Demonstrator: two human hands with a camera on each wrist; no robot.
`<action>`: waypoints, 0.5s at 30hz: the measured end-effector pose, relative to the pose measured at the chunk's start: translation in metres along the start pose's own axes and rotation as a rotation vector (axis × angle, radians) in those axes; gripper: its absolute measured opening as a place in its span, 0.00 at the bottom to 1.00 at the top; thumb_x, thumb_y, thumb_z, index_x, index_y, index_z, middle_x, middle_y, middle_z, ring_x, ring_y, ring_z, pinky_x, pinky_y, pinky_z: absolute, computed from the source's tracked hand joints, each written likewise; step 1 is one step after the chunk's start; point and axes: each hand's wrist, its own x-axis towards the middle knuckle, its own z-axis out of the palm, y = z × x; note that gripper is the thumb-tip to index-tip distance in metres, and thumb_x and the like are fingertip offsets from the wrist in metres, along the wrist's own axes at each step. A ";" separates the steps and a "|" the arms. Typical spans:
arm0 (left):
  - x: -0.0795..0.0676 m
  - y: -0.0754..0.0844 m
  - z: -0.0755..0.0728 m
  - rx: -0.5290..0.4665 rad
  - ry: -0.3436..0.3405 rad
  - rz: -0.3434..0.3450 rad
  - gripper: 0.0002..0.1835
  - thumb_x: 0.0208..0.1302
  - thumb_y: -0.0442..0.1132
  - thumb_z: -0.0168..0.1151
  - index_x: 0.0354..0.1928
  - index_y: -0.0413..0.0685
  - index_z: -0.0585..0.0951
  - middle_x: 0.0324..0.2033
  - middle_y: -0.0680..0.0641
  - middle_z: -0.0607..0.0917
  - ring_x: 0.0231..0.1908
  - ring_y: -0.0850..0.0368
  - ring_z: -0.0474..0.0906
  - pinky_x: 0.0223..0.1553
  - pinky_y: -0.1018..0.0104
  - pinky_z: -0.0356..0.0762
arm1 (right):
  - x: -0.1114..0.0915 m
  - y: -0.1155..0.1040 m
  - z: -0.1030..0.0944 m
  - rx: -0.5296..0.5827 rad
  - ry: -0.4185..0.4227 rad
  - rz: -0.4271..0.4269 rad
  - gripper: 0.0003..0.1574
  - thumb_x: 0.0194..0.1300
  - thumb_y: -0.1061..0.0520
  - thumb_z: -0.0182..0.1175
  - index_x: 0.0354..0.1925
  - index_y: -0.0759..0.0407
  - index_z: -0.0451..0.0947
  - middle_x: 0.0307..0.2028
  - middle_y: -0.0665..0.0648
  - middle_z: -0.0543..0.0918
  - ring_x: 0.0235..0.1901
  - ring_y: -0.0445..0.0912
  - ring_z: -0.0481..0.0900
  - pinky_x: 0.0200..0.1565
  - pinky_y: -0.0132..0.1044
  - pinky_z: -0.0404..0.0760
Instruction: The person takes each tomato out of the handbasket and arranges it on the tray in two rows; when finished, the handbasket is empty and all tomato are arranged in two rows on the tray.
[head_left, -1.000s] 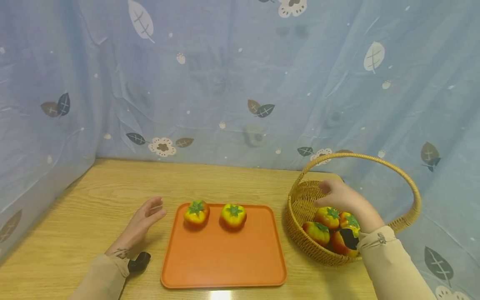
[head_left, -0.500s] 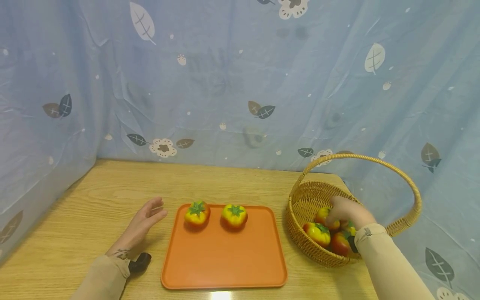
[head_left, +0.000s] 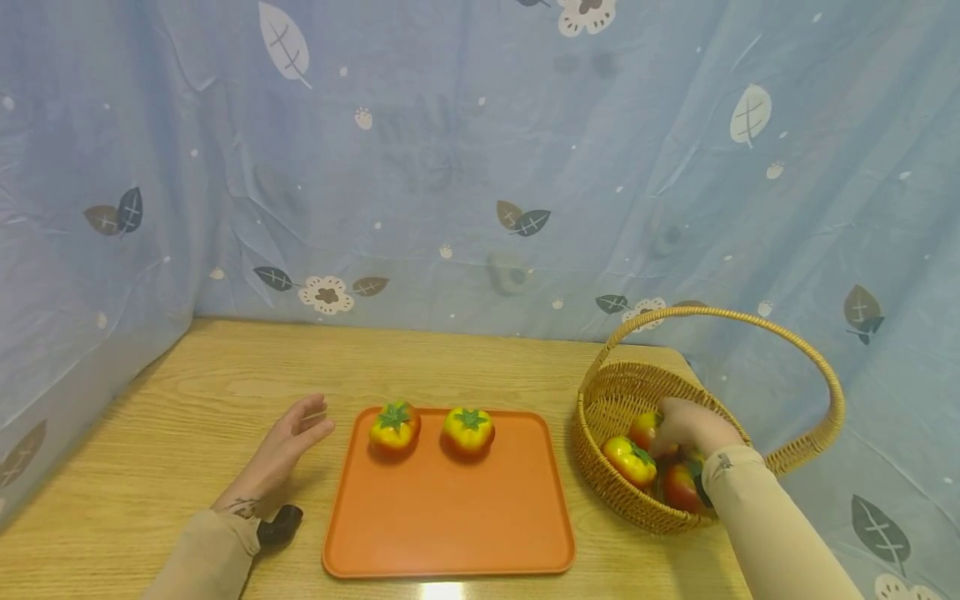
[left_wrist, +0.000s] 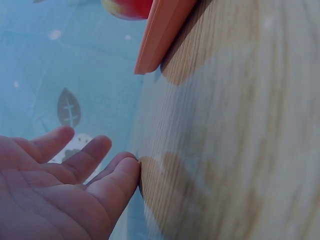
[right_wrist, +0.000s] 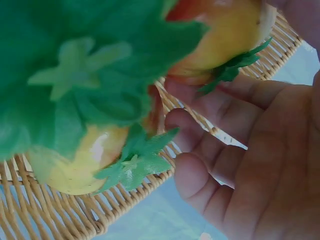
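Note:
My right hand (head_left: pixel 697 429) reaches down into a wicker basket (head_left: pixel 645 512) at the right, its fingers curled round an artificial persimmon (right_wrist: pixel 235 35) with a green leafy top. The right wrist view puts that fruit between thumb and fingers; from the head it is mostly hidden. Other yellow-red persimmons lie beside the hand, among them one at the basket's left wall (head_left: pixel 628 462) and one nearer the front (head_left: pixel 681 490). My left hand (head_left: pixel 281 446) holds nothing, fingers relaxed, left of an orange tray (head_left: pixel 450 517). Two persimmons, left (head_left: pixel 393 427) and right (head_left: pixel 468 432), sit along the tray's far edge.
The basket's tall handle (head_left: pixel 750 318) arches above my right hand and forearm. A wooden table (head_left: pixel 247 367) carries tray and basket. Blue patterned cloth (head_left: pixel 450 167) hangs behind and at both sides. A black strap piece (head_left: pixel 280 527) juts from my left wrist.
My right hand has lowered from above the basket in among the persimmons. The fruit at the left wall has shifted slightly left and tilted. My left hand has stayed put.

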 end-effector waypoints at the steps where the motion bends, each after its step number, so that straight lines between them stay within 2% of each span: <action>1: 0.000 0.000 0.000 -0.001 0.000 0.001 0.34 0.69 0.44 0.48 0.68 0.31 0.50 0.65 0.28 0.57 0.63 0.29 0.55 0.59 0.35 0.59 | 0.000 0.000 0.000 0.008 0.009 0.000 0.54 0.40 0.61 0.67 0.63 0.76 0.55 0.58 0.77 0.64 0.45 0.57 0.73 0.43 0.48 0.77; 2: 0.000 0.000 0.000 -0.001 0.000 0.002 0.34 0.69 0.44 0.48 0.68 0.31 0.50 0.65 0.28 0.57 0.63 0.29 0.55 0.59 0.35 0.59 | 0.000 0.001 0.000 0.020 0.016 -0.003 0.54 0.40 0.61 0.67 0.63 0.76 0.55 0.57 0.77 0.65 0.42 0.56 0.74 0.41 0.46 0.77; 6: 0.000 -0.001 -0.001 0.001 0.000 0.008 0.34 0.70 0.44 0.48 0.68 0.31 0.50 0.65 0.28 0.57 0.63 0.29 0.55 0.58 0.35 0.59 | 0.000 0.002 -0.005 0.073 0.046 -0.004 0.58 0.41 0.61 0.66 0.66 0.73 0.50 0.58 0.76 0.64 0.22 0.47 0.71 0.26 0.40 0.75; 9: 0.000 -0.001 -0.001 -0.002 -0.001 0.008 0.34 0.70 0.43 0.48 0.68 0.31 0.50 0.65 0.28 0.57 0.63 0.29 0.55 0.59 0.35 0.59 | -0.003 -0.001 -0.010 0.101 0.068 -0.025 0.63 0.44 0.59 0.66 0.68 0.74 0.40 0.61 0.78 0.58 0.18 0.47 0.72 0.25 0.42 0.76; 12: 0.000 -0.001 -0.001 -0.012 -0.003 0.001 0.34 0.69 0.43 0.48 0.68 0.31 0.50 0.65 0.28 0.56 0.63 0.29 0.55 0.59 0.34 0.58 | -0.010 -0.008 -0.016 0.058 0.112 -0.074 0.63 0.46 0.54 0.67 0.67 0.76 0.42 0.61 0.80 0.56 0.34 0.57 0.78 0.37 0.50 0.78; 15: 0.001 -0.001 0.000 -0.019 -0.003 -0.007 0.34 0.69 0.43 0.48 0.68 0.32 0.50 0.65 0.28 0.56 0.63 0.29 0.54 0.59 0.34 0.57 | -0.021 -0.018 -0.022 0.015 0.156 -0.121 0.61 0.47 0.48 0.68 0.66 0.77 0.47 0.61 0.80 0.58 0.51 0.68 0.70 0.47 0.59 0.72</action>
